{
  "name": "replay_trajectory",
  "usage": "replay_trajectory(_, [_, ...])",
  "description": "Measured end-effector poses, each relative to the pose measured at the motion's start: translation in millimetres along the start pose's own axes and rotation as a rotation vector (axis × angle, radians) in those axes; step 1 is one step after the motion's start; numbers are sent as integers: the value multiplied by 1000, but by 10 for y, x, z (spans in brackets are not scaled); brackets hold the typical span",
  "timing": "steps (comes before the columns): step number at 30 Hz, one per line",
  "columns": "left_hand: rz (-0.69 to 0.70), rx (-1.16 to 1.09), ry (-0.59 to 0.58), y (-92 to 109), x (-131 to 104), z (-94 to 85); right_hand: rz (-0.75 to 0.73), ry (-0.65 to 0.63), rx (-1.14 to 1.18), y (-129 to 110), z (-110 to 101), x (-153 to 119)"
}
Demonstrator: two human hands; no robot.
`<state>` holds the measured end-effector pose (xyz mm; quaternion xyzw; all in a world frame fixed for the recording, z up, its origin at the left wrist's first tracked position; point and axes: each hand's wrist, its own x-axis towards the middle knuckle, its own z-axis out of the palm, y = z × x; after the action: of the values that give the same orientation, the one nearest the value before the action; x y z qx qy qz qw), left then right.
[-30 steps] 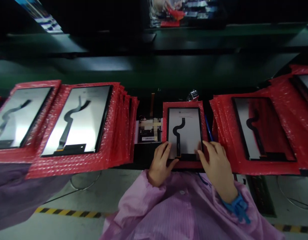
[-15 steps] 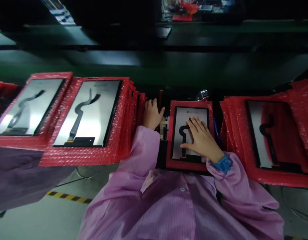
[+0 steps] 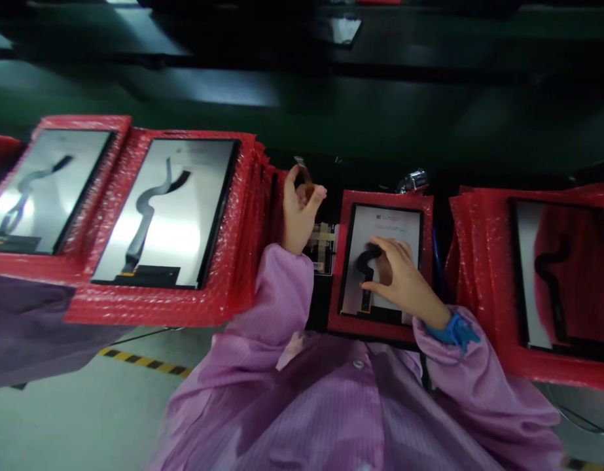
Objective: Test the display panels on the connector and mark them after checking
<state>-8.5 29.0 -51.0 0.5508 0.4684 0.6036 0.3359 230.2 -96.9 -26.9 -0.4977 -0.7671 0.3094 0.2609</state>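
Note:
My left hand (image 3: 298, 219) is raised beside the stacked red sleeves, its thumb and fingers closed around a thin brown flex cable (image 3: 305, 173) whose tip sticks up. Below it lies a small circuit board (image 3: 322, 245) with yellowish tape. My right hand (image 3: 402, 278) is over a display panel (image 3: 394, 229) resting on a red bubble sleeve (image 3: 337, 311). Its thumb and index finger curve apart in a C shape. The index fingertip is at the upper end of the panel's black ribbon cable (image 3: 365, 265); whether it grips the cable is hard to see.
To the left, two display panels (image 3: 171, 216) (image 3: 49, 190) lie on piles of red bubble sleeves (image 3: 233, 261). Another panel (image 3: 557, 281), partly inside red wrap, lies on a pile at right. A shiny metal piece (image 3: 413, 181) sits behind the middle panel. A purple sleeve (image 3: 31, 327) shows at far left.
My left hand has lifted from the work surface and closed on the brown flex cable. My right hand has gone from lying flat on the panel to curved fingers near the black ribbon cable.

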Motion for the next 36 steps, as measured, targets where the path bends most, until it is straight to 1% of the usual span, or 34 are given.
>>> replay_trajectory(3, [4,-47,5,135,-11,13,5,-23,319,-34,-12,27])
replay_trajectory(4, [0,-41,-6,186,-18,16,7,-30,377,-45,-25,48])
replay_trajectory(5, [-6,-33,-17,231,-26,19,10,-37,385,-56,-42,72])
replay_trajectory(7, [-7,-19,-25,291,-41,26,16,-36,251,-73,-80,121])
replay_trajectory(9, [5,-14,-28,309,-54,32,35,-31,20,-80,-100,154])
replay_trajectory(11, [17,-33,-39,296,-63,34,65,-51,-185,-71,-82,157])
replay_trajectory(13, [19,-81,-63,276,-72,33,67,-89,-318,-51,-34,132])
replay_trajectory(15, [10,-127,-85,273,-80,32,35,-99,-381,-29,21,97])
replay_trajectory(17, [-1,-135,-91,298,-90,36,1,-79,-397,-10,56,70])
replay_trajectory(23, [-1,-73,-79,414,-116,55,-28,-31,-346,-19,52,72])
replay_trajectory(26, [-10,-101,-100,400,-130,48,-18,-26,-267,-76,43,79])
replay_trajectory(30, [-25,-154,-183,382,-154,31,2,-24,-50,-146,48,61])
replay_trajectory(32, [-13,-159,-211,399,-160,28,23,-28,106,-155,65,47])
replay_trajectory(36, [20,-126,-246,447,-155,26,87,-28,525,-158,118,48])
